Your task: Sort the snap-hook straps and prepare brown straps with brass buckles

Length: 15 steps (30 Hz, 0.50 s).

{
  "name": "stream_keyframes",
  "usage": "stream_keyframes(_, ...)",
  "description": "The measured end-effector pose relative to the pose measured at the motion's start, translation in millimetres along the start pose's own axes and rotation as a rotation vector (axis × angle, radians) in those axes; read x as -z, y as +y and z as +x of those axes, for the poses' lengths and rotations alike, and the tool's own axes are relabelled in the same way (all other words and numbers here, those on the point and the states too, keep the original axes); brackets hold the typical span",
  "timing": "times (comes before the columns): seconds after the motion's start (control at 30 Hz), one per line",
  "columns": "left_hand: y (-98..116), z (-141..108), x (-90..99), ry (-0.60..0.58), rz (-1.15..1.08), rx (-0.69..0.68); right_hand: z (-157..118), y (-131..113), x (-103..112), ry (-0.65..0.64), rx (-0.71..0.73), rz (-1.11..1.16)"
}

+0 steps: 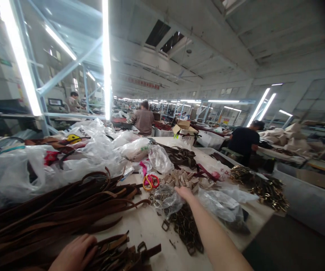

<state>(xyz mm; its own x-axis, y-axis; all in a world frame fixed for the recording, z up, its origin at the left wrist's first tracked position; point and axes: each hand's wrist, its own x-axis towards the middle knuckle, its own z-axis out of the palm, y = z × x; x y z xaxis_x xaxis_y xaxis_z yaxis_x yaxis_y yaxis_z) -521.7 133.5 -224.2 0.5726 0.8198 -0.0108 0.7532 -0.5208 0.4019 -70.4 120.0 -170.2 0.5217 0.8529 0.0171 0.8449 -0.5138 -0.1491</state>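
My left hand (76, 251) is at the bottom, its fingers bent over brown leather straps (110, 250) that bear metal buckles; what lies under the fingers is hidden. My right hand (183, 192) reaches forward to the pile of small beige leather pieces (183, 178), beside a clear plastic bag (166, 201) of metal parts. Its fingertips are too small and blurred to make out a hold. Below it lies a heap of dark metal buckles (186, 229). Scissors (151, 182) with red and yellow handles rest left of the bag. Long brown straps (66, 203) cover the table's left side.
Plastic bags (94, 150) are heaped at the back left. Brass-coloured hardware (268, 190) lies at the right table edge, near a white bin (306, 199). An open cardboard box (185, 132) stands farther back. One person (144, 119) is beyond the table, another (243, 141) at the right.
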Motion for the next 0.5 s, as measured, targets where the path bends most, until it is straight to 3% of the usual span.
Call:
stream_keyframes(0.13, 0, 2, -0.1, 0.002, -0.008, 0.011, 6, -4, -13, -0.024, -0.067, 0.093)
stream_keyframes(0.27, -1, 4, -1.1, -0.007, 0.008, 0.021, -2, -8, -14, 0.057, -0.047, 0.185)
stream_keyframes(0.37, -1, 4, -1.6, -0.004, 0.018, 0.017, -4, -17, 1, 0.165, -0.007, 0.238)
stream_keyframes(0.5, 0, 1, -0.7, -0.01, 0.028, 0.015, 4, -27, 36, 0.303, 0.044, 0.256)
